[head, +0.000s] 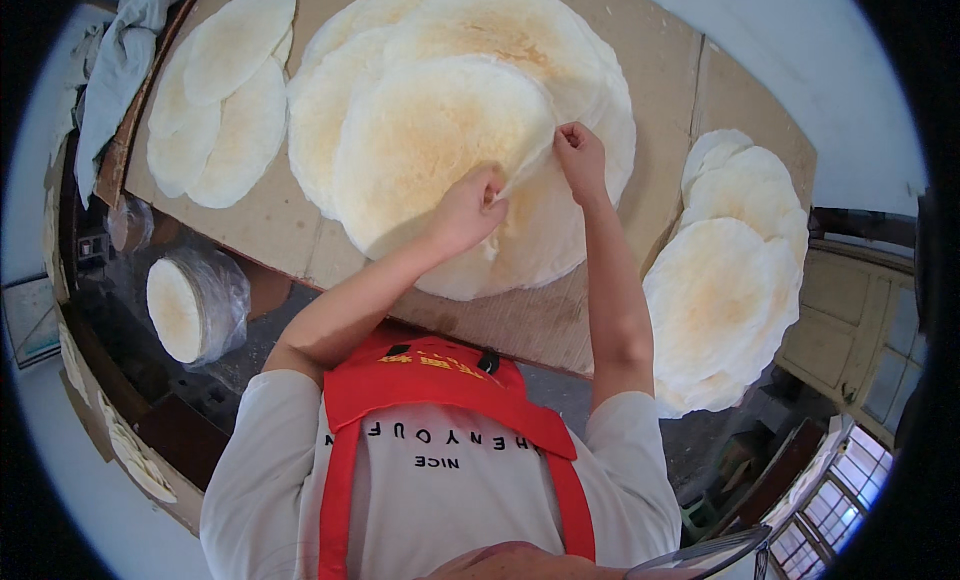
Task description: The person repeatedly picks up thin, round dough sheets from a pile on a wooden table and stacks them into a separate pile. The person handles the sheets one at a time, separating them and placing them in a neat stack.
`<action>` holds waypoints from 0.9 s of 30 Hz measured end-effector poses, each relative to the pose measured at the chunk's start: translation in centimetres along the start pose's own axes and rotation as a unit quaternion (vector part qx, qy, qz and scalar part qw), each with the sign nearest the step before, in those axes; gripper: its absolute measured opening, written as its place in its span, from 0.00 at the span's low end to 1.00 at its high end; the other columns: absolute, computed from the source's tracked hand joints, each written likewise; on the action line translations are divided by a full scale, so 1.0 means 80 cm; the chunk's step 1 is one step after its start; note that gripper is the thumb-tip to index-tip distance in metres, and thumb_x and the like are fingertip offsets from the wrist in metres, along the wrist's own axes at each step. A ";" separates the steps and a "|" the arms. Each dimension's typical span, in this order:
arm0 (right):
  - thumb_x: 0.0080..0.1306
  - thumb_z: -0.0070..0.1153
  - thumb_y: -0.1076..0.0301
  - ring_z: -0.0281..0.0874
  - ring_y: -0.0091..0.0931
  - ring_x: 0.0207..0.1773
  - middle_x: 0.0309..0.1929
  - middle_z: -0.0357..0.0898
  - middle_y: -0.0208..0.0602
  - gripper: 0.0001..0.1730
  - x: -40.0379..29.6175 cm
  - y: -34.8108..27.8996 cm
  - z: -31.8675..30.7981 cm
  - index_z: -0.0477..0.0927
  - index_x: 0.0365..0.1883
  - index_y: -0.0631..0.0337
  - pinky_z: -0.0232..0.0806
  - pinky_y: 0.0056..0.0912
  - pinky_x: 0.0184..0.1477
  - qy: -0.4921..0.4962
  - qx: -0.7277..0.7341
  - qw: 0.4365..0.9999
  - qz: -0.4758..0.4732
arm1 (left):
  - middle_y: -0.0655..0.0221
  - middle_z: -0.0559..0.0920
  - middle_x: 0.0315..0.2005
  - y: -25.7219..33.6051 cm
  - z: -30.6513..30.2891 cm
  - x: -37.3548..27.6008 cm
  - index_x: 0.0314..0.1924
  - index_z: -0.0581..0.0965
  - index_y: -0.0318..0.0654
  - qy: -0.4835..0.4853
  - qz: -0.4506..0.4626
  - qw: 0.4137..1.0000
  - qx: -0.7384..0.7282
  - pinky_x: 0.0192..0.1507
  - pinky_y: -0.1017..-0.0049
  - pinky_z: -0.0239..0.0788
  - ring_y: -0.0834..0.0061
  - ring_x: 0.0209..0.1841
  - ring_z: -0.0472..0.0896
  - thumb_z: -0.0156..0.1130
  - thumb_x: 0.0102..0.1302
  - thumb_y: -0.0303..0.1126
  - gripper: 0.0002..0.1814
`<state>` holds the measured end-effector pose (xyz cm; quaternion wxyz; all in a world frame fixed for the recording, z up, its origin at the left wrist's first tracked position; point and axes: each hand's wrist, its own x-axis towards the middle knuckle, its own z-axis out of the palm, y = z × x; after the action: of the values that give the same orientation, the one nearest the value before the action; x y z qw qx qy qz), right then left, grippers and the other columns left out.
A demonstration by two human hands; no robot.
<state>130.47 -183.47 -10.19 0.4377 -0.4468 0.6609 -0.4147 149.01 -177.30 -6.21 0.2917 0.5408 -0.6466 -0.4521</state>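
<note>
A broad, thin round flatbread [435, 129], pale with browned patches, lies on top of a spread pile of larger flatbreads [517, 24]. My left hand [471, 208] is closed with its fingertips pinched at the right edge of this top flatbread. Further up the same edge, my right hand [581, 160] is curled, thumb and finger pinching the rim. Between the two hands the edge looks slightly raised. The fingertips are partly hidden by the knuckles.
A brown cardboard-covered table [652, 167] carries the pile. Smaller overlapping flatbreads [240, 129] lie at the far left, and another stack [720, 295] overhangs the right side. Below the left edge stands a plastic-wrapped flatbread stack [180, 310]. A grey cloth [124, 77] hangs at the left corner.
</note>
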 end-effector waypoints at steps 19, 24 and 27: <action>0.48 0.59 0.58 0.71 0.38 0.39 0.35 0.74 0.43 0.19 0.066 0.027 0.032 0.76 0.34 0.64 0.63 0.36 0.44 0.092 -0.374 0.917 -0.104 | 0.70 0.78 0.37 0.045 -0.430 -0.089 0.45 0.71 0.36 0.187 -0.140 0.969 -0.075 0.39 0.81 0.68 0.82 0.37 0.76 0.54 0.60 0.27 0.13; 0.57 0.52 0.61 0.70 0.41 0.32 0.26 0.72 0.46 0.14 0.040 -0.013 0.015 0.70 0.24 0.65 0.62 0.40 0.35 0.047 -0.377 0.900 -0.215 | 0.78 0.75 0.28 0.104 -0.631 -0.087 0.39 0.72 0.36 0.247 -0.037 0.930 0.271 0.37 0.82 0.65 0.87 0.32 0.72 0.49 0.63 0.30 0.08; 0.59 0.49 0.65 0.70 0.37 0.21 0.20 0.71 0.46 0.10 0.000 -0.084 0.021 0.71 0.26 0.64 0.61 0.36 0.26 0.014 -0.330 0.922 -0.201 | 0.70 0.78 0.36 0.041 -0.740 -0.031 0.44 0.73 0.35 0.203 0.031 0.876 0.438 0.42 0.77 0.65 0.77 0.38 0.74 0.49 0.62 0.31 0.12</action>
<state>133.57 -185.47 -4.36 0.1642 -0.6835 0.6626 -0.2586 199.43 -190.80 21.95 0.1639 0.6726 -0.7216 0.0057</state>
